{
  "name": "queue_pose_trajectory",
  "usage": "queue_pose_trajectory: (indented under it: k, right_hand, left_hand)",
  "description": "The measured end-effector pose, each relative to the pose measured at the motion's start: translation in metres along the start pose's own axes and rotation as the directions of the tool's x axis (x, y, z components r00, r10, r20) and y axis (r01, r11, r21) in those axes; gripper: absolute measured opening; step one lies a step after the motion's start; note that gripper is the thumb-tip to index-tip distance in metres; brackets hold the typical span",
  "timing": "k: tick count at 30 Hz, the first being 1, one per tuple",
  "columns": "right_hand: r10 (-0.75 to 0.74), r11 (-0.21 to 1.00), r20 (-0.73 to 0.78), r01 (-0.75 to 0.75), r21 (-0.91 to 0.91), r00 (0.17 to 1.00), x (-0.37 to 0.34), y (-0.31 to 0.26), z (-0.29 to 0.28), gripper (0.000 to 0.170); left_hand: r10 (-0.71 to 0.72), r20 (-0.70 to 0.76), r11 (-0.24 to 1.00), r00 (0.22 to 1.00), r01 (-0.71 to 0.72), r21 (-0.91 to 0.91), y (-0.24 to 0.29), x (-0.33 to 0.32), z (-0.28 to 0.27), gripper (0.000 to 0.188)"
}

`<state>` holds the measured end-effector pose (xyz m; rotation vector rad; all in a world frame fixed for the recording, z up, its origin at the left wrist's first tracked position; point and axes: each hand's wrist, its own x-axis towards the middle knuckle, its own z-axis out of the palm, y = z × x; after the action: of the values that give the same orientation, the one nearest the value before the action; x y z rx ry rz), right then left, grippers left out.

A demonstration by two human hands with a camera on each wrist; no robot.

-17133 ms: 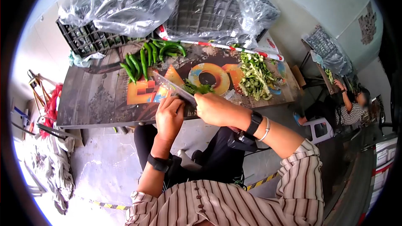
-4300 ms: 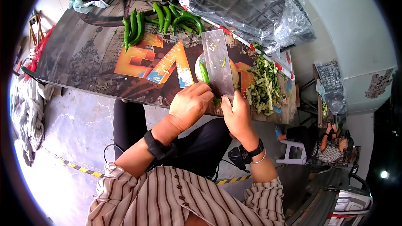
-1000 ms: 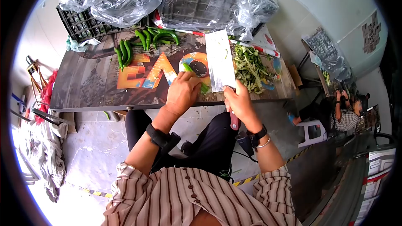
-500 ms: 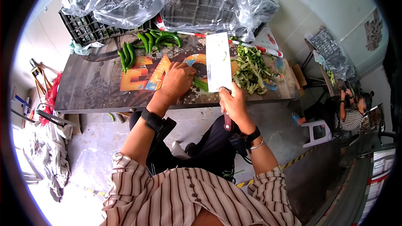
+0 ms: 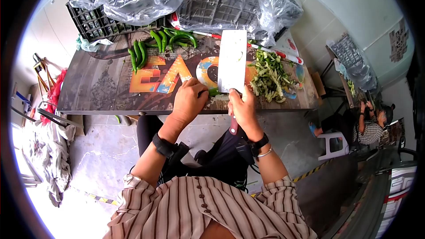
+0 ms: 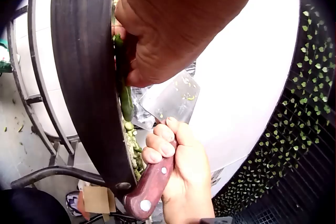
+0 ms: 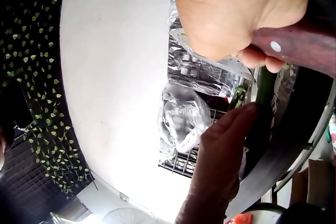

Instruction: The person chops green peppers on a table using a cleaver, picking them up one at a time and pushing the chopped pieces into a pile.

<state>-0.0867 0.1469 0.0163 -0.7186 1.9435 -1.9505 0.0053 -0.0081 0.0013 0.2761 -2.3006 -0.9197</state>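
Observation:
In the head view my left hand (image 5: 189,99) holds a long green pepper (image 5: 214,92) near the table's front edge, its end sticking out toward the blade. My right hand (image 5: 243,108) grips a cleaver by its dark red handle (image 5: 233,125). The broad blade (image 5: 233,62) points away from me, with green bits stuck on it. In the left wrist view the pepper (image 6: 126,103) emerges below the left fingers, and the right fingers wrap the handle (image 6: 155,187). The right wrist view shows the pepper (image 7: 266,85) between both hands, partly hidden.
Cut green peppers (image 5: 272,75) are heaped right of the blade. Several whole green peppers (image 5: 164,40) lie at the back left of the table (image 5: 93,79). Black crates (image 5: 95,20) with clear plastic (image 5: 146,0) stand behind. Another person (image 5: 369,126) sits at a table far right.
Since half a second ago the left hand has come toward the front edge, and less pepper shows beside the blade. The whole peppers at the back are fewer than 17 seconds ago.

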Motion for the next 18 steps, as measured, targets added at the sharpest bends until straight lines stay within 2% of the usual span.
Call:
queue_pose_trajectory:
  k: [5, 7, 10, 11, 13, 18]
  right_hand:
    - [-0.003, 0.999, 0.01, 0.003, -0.033, 1.0, 0.0, 0.0063, 0.0025, 0.011]
    - [-0.007, 1.0, 0.002, 0.007, 0.029, 1.0, -0.0011, 0.0079, 0.0027, 0.01]
    - [0.038, 0.999, -0.014, -0.038, 0.011, 0.999, -0.0048, 0.0068, 0.0028, 0.009]
    - [0.038, 0.999, -0.017, -0.038, 0.01, 0.999, -0.005, 0.0077, 0.0018, 0.009]
    - [0.013, 1.0, -0.007, -0.013, -0.012, 1.0, -0.0055, 0.0104, 0.0005, 0.009]
    - [0.017, 0.999, -0.019, -0.017, 0.029, 1.0, -0.0047, 0.0093, 0.0038, 0.009]
  left_hand:
    - [-0.028, -0.005, 1.0, 1.0, 0.028, 0.002, 0.0011, -0.0002, 0.0003, 0.014]
    - [-0.07, -0.055, 0.998, 0.996, 0.07, 0.002, 0.0035, 0.0005, 0.0017, 0.014]
    - [-0.113, -0.079, 0.993, 0.99, 0.114, 0.008, 0.0045, 0.0014, 0.0036, 0.012]
    - [-0.113, -0.077, 0.994, 0.991, 0.113, 0.007, 0.0035, 0.0022, 0.0043, 0.012]
    - [-0.021, -0.119, 0.997, 0.993, 0.029, 0.069, 0.0006, 0.0027, 0.0049, 0.009]
    - [-0.027, -0.084, 0.999, 0.996, 0.029, 0.018, -0.001, 0.0033, 0.0031, 0.01]
